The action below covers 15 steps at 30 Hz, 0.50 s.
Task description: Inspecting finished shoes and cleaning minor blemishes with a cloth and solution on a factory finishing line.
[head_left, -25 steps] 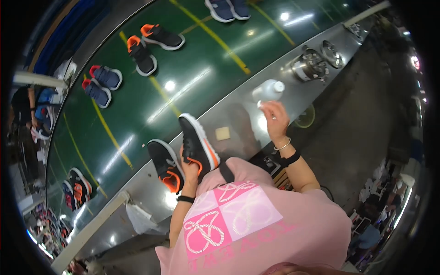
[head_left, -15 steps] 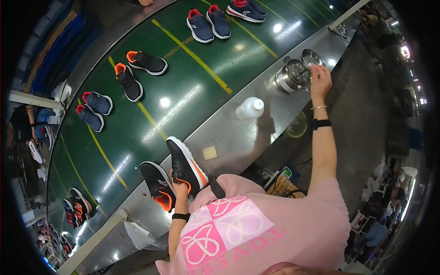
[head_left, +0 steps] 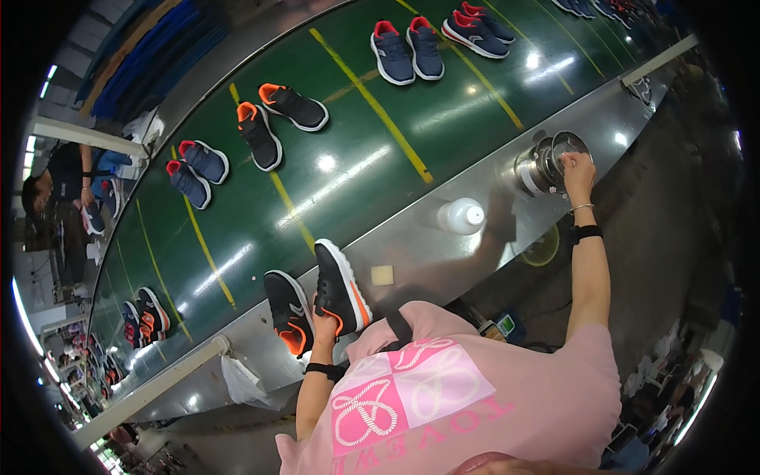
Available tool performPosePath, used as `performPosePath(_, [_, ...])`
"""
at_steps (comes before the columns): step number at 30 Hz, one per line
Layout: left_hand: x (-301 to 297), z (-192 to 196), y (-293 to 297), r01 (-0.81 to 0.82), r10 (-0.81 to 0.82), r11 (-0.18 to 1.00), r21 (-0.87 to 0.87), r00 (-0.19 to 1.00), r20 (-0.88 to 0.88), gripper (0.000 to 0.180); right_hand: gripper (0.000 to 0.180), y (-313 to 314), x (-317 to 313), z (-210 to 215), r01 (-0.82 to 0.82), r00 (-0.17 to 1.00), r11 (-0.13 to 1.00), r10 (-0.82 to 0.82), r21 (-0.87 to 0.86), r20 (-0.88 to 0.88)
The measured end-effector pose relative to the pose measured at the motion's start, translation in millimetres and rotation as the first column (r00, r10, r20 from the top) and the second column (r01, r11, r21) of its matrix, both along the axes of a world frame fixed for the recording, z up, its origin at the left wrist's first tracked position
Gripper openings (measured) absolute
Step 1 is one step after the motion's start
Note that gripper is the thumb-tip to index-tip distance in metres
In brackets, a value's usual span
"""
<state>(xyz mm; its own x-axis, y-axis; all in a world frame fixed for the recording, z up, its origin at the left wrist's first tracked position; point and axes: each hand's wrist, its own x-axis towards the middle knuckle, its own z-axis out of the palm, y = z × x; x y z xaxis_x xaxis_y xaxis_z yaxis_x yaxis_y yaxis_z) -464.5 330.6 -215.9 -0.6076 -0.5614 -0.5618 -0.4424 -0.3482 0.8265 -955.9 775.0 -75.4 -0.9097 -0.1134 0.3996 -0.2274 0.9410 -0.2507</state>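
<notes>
My left hand [head_left: 325,323] is closed around the heel end of a black sneaker [head_left: 336,277], tilted so its white and orange sole faces right. Touching the steel ledge just left of it is a similar black sneaker [head_left: 288,307] with orange lining. Out to the right, my right hand [head_left: 580,174] is at a round steel pot [head_left: 532,172], fingers pinched together in front of its raised round lid [head_left: 568,146]. Whatever those fingers hold is too small to make out. A white bottle [head_left: 461,215] stands between the pot and the sneakers.
A pale yellow square pad [head_left: 382,275] lies on the steel ledge [head_left: 419,265]. Beyond it, the green belt [head_left: 356,170] with yellow lines carries several pairs of sneakers [head_left: 260,136]. A white bar [head_left: 154,388] crosses at lower left. Another person [head_left: 67,182] handles a shoe at far left.
The whole view has shifted, so most things appear farther right and lower. My right hand stays at the pot, with the lid now nearer its opening. My left hand still grips the sneaker.
</notes>
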Motion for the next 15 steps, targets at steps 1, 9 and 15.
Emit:
performPosePath(1, [0.6, 1.6, 1.6, -0.004, 0.004, 1.000, -0.006, 1.000, -0.012, 0.037, 0.014, 1.0, 0.5, -1.5, -0.014, 1.000, 1.000, 0.014, -0.017, 0.001])
performPosePath(9, [-3.4, 1.3, 6.1, 0.030, -0.032, 0.999, -0.038, 0.999, -0.040, 0.035, 0.015, 9.9, -4.5, 28.6, -0.073, 0.995, 0.995, 0.077, -0.064, 0.061])
performPosePath(15, [-4.2, -2.5, 7.2, 0.027, -0.029, 0.999, -0.021, 0.992, -0.120, 0.035, 0.018, 20.3, -11.1, 27.1, -0.112, 0.993, 0.993, 0.111, 0.031, 0.044])
